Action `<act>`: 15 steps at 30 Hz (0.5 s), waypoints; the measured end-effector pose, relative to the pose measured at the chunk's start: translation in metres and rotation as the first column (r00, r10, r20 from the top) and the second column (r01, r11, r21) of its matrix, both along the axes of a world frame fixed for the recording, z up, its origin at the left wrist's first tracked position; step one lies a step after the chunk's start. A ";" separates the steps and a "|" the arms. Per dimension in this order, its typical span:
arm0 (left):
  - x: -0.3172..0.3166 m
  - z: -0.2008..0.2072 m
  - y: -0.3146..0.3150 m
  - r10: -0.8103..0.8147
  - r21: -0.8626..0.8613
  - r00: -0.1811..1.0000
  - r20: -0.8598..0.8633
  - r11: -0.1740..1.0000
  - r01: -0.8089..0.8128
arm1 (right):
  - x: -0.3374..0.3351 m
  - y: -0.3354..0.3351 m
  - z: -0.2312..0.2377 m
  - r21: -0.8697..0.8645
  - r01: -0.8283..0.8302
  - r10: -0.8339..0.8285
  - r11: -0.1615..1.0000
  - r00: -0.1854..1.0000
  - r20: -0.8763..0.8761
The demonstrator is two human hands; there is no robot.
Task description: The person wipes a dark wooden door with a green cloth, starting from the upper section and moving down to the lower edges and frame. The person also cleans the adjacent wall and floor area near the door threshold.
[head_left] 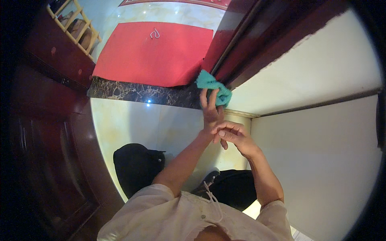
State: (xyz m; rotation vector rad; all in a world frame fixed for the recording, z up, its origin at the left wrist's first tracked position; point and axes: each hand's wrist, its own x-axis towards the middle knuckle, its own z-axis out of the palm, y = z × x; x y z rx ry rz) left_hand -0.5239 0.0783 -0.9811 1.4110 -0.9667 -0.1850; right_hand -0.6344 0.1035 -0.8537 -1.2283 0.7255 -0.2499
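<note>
My left hand (pixel 212 110) reaches forward and presses a crumpled green cloth (pixel 219 90) at the foot of the dark red door frame (pixel 237 48). Its fingers lie over the cloth and hold it. Part of the cloth sticks out beyond the fingertips, along the frame's lower end. My right hand (pixel 237 136) is just behind, at the left wrist, and appears to touch or overlap it. The right fingers are loosely bent and apart, with nothing seen in them.
A red mat (pixel 157 54) with a small pale hook-shaped piece (pixel 155 33) lies beyond the dark marbled threshold (pixel 128 91). A dark red panelled door (pixel 52 160) stands at left, near a wooden rack (pixel 76 30) holding shoes. White wall (pixel 313 152) bounds the right.
</note>
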 end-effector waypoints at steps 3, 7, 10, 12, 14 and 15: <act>-0.010 -0.062 0.004 0.067 0.254 0.990 -0.125 0.967 -0.033 | 0.005 -0.002 -0.007 0.001 0.036 -0.036 0.999 0.999 -0.018; 0.012 -0.157 0.005 0.113 0.584 0.963 -0.244 0.810 0.053 | 0.011 0.001 -0.010 0.016 -0.003 0.004 1.000 0.998 -0.070; 0.040 -0.180 -0.008 0.272 0.628 0.776 -0.569 0.753 0.196 | 0.015 0.000 -0.011 0.020 0.004 -0.002 1.000 0.995 -0.101; 0.053 -0.129 -0.021 0.268 0.413 0.463 -0.845 0.876 0.248 | 0.009 -0.002 -0.014 0.027 0.054 -0.052 0.998 0.995 -0.089; 0.064 -0.156 -0.046 0.209 0.397 0.535 -0.818 0.879 0.264 | 0.021 0.000 -0.011 0.022 -0.009 0.011 1.000 0.996 -0.093; 0.062 -0.139 -0.056 0.164 0.393 0.576 -0.801 0.870 0.298 | 0.022 -0.003 -0.013 0.022 -0.010 0.012 1.000 0.995 -0.094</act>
